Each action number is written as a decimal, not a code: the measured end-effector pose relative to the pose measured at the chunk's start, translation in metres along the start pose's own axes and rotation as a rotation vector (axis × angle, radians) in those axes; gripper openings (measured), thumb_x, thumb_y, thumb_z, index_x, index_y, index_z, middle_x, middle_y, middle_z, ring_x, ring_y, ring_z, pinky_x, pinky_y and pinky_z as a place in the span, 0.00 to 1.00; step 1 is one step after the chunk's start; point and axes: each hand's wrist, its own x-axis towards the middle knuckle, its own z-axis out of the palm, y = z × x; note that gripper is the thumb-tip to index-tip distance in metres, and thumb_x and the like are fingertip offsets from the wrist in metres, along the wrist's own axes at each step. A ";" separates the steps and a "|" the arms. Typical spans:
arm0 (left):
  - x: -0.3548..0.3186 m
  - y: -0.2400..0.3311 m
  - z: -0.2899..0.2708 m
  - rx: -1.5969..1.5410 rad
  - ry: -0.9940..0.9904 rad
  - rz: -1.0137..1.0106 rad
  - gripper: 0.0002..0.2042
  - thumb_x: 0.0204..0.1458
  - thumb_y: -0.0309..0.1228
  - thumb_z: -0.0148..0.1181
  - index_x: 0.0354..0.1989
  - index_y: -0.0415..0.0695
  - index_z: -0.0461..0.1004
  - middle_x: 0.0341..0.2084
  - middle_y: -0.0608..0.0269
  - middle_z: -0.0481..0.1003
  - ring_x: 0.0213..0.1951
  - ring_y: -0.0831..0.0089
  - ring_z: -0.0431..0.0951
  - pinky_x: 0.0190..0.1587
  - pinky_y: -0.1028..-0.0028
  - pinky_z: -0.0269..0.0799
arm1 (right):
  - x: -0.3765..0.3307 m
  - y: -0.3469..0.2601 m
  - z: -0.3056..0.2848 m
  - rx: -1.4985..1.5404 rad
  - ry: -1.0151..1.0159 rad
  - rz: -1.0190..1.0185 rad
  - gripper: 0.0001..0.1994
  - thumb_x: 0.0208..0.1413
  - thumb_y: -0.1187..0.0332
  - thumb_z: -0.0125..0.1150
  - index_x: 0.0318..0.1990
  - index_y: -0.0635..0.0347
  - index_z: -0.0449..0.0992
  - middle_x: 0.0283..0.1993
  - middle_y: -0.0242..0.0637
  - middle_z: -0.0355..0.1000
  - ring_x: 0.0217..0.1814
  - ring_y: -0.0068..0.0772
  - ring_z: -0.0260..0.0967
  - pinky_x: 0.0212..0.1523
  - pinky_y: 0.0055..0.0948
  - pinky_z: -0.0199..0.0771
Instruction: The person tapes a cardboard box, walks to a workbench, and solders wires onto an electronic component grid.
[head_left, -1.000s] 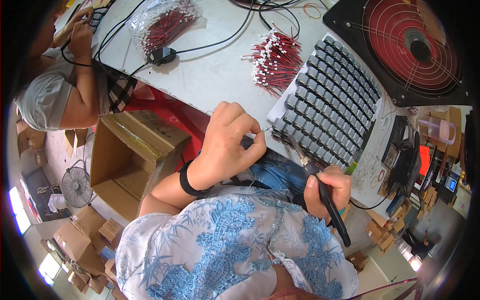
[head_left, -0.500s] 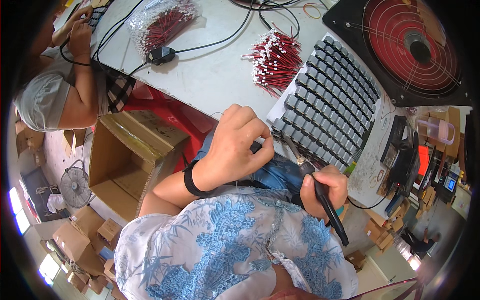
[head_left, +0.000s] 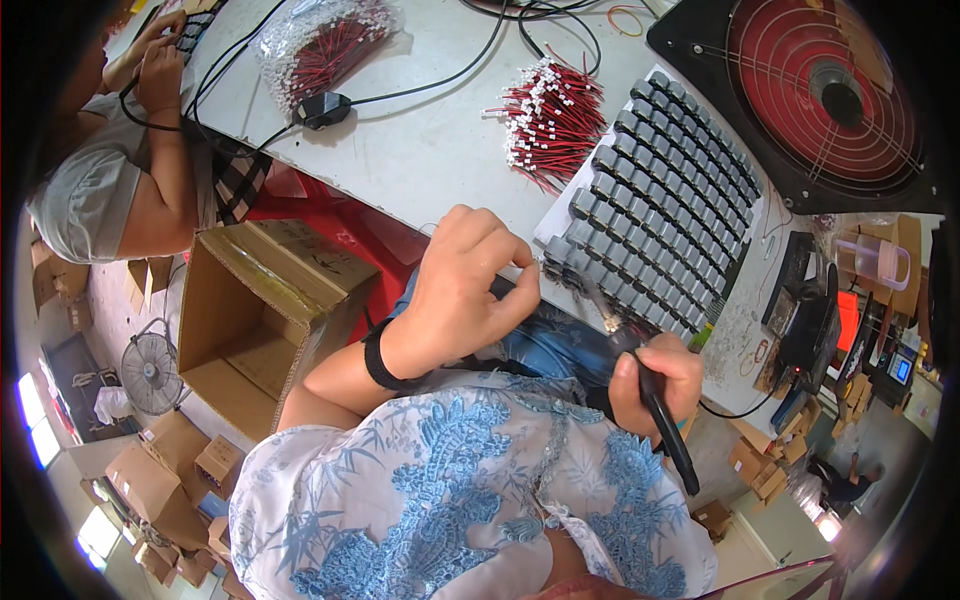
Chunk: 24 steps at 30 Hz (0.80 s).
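Observation:
My right hand (head_left: 660, 385) grips a black-handled soldering iron (head_left: 677, 455). The iron's metal end points up and left toward the near edge of several rows of small grey blocks with black edges (head_left: 660, 195). Faint smoke blurs the tip, so contact cannot be made out. Left of the rows, my left hand (head_left: 465, 285) has thumb and forefinger pinched together; whatever lies between them is hidden or too fine to name. Beyond the hands, a pile of red and black wires with white connectors (head_left: 550, 120) lies beside the block rows.
A fan with a red interior (head_left: 800, 100) stands at the far right, near a black soldering station (head_left: 800, 310). A bagged wire bundle (head_left: 330, 55) and a black plug (head_left: 322, 111) lie farther left. An open cardboard box (head_left: 270, 310) sits left of me; a co-worker's arm (head_left: 165, 190) is beyond it.
My right hand and the soldering iron have shifted slightly right. My left hand has edged left, still pinched. Smoke now shows around the iron's tip.

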 end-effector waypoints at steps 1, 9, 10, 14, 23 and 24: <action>0.000 -0.004 0.001 -0.023 0.013 0.013 0.07 0.37 0.19 0.63 0.24 0.42 0.71 0.24 0.61 0.67 0.29 0.63 0.66 0.32 0.68 0.61 | -0.004 0.003 -0.001 0.020 0.069 -0.014 0.14 0.44 0.77 0.65 0.36 0.62 0.66 0.21 0.36 0.65 0.18 0.31 0.60 0.21 0.30 0.60; 0.003 -0.007 0.014 0.000 -0.054 -0.177 0.06 0.50 0.20 0.58 0.37 0.38 0.75 0.34 0.57 0.77 0.34 0.62 0.75 0.40 0.69 0.70 | -0.031 0.041 -0.023 -0.063 0.697 0.009 0.23 0.63 0.53 0.49 0.56 0.61 0.58 0.30 0.42 0.65 0.25 0.34 0.62 0.31 0.37 0.70; 0.002 -0.009 0.014 -0.020 -0.078 -0.270 0.10 0.52 0.18 0.54 0.43 0.37 0.75 0.36 0.55 0.78 0.34 0.68 0.77 0.40 0.73 0.71 | -0.034 0.045 -0.031 -0.060 0.741 0.044 0.23 0.65 0.54 0.45 0.59 0.62 0.56 0.29 0.43 0.66 0.25 0.35 0.63 0.31 0.38 0.71; 0.012 -0.006 0.012 -0.187 -0.132 -0.352 0.15 0.56 0.17 0.46 0.48 0.38 0.75 0.39 0.55 0.79 0.41 0.76 0.77 0.47 0.77 0.69 | -0.047 0.049 -0.056 -0.062 0.796 0.249 0.21 0.67 0.64 0.41 0.61 0.66 0.54 0.25 0.43 0.69 0.28 0.36 0.68 0.35 0.38 0.73; 0.017 -0.015 0.018 -0.390 -0.179 -0.614 0.11 0.55 0.26 0.59 0.45 0.33 0.76 0.36 0.62 0.78 0.37 0.81 0.74 0.41 0.82 0.69 | -0.091 0.062 -0.064 -0.234 0.366 0.260 0.22 0.44 0.83 0.66 0.48 0.62 0.68 0.51 0.51 0.73 0.56 0.43 0.71 0.57 0.35 0.68; 0.016 -0.016 0.018 -0.365 -0.175 -0.635 0.11 0.55 0.26 0.59 0.45 0.33 0.76 0.35 0.62 0.78 0.36 0.82 0.74 0.40 0.82 0.69 | -0.090 0.061 -0.063 -0.215 0.325 0.263 0.24 0.41 0.83 0.69 0.48 0.62 0.67 0.52 0.51 0.72 0.55 0.43 0.71 0.57 0.36 0.69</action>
